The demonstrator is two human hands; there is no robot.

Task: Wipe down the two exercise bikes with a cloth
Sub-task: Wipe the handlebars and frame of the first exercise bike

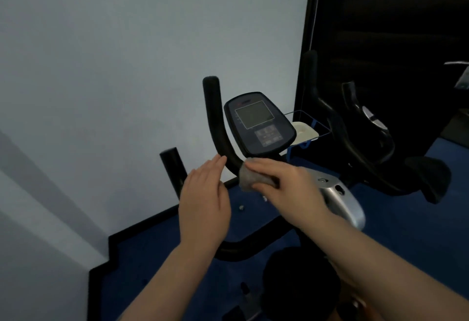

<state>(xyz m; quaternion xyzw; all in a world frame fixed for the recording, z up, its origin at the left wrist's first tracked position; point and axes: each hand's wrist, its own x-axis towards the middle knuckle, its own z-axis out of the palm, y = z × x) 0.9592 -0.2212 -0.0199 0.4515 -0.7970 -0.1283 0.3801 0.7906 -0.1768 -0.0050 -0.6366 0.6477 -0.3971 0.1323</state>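
Note:
The near exercise bike has a dark console (258,122) with a grey screen, a black curved handlebar (215,122) and a silver body (340,199). My right hand (284,183) holds a grey cloth (251,177) against the lower bend of the handlebar, just under the console. My left hand (205,193) is open with straight fingers, its fingertips close to the same bar on the left side. The second bike (368,130), black with curved handles, stands to the right in the dark.
A pale wall fills the left and back. A thin wire rack (308,130) holding a white object stands behind the console. A black post (173,168) rises left of my hands. Blue floor with a black skirting edge (114,244) lies below.

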